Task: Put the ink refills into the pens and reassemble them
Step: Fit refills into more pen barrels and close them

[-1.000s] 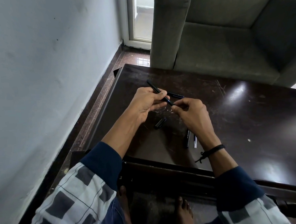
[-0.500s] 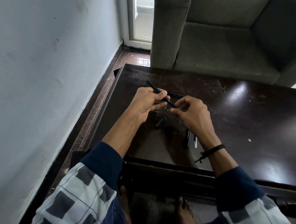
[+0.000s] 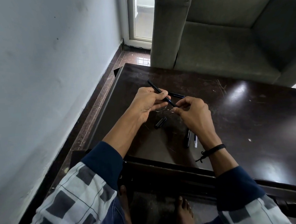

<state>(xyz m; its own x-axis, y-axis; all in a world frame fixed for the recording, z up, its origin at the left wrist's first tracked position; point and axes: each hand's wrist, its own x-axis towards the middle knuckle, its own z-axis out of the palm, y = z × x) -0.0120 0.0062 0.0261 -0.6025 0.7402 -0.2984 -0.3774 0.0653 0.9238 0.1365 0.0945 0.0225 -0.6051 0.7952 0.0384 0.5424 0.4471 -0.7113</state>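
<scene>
Gripping pen barrel [image 3: 153,85], left hand [image 3: 146,104]; right hand [image 3: 194,113] pinching its end, beside left table edge [image 3: 104,108].

My left hand [image 3: 147,103] grips a black pen barrel [image 3: 157,89], slanted above the dark table [image 3: 247,115]; my right hand [image 3: 193,114] pinches its lower end; a cap [image 3: 160,122] lies beneath; a second pen [image 3: 187,138] and a refill [image 3: 195,141] lie side by side toward the near edge.

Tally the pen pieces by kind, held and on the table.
Pen held by left hand and right hand: 1
Short black cap: 1
Longer dark pieces on table: 2
Clear refill: 1
Total: 5
</scene>
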